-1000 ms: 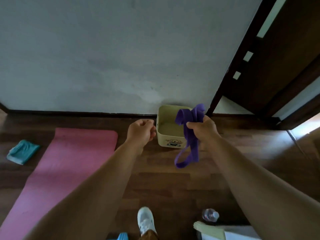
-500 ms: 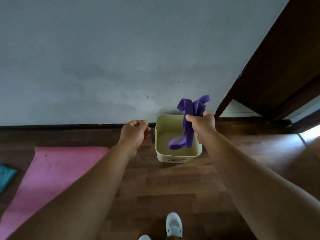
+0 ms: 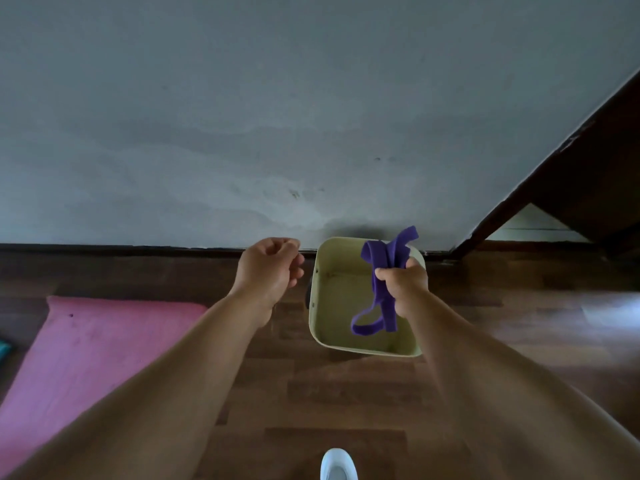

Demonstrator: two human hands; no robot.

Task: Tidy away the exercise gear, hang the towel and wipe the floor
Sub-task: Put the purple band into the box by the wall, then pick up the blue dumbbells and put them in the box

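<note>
My right hand (image 3: 403, 287) grips a bunched purple resistance band (image 3: 382, 282) directly over a pale yellow square bin (image 3: 332, 271) that stands on the wooden floor against the wall. The band's loops hang down inside the bin's opening, and its other end sticks up above my fist. The bin looks bare inside. My left hand (image 3: 272, 268) hovers just left of the bin with loosely curled fingers and holds nothing. A pink exercise mat (image 3: 86, 355) lies unrolled on the floor at the left.
A grey wall with a dark skirting board (image 3: 138, 250) runs across the back. A dark wooden door frame (image 3: 540, 188) stands at the right. A sliver of teal cloth (image 3: 4, 349) shows at the left edge. My white shoe (image 3: 337, 467) is at the bottom.
I have stepped closer to the bin, which now sits larger and lower in view. My right hand has carried the band from in front of the bin to over its opening.
</note>
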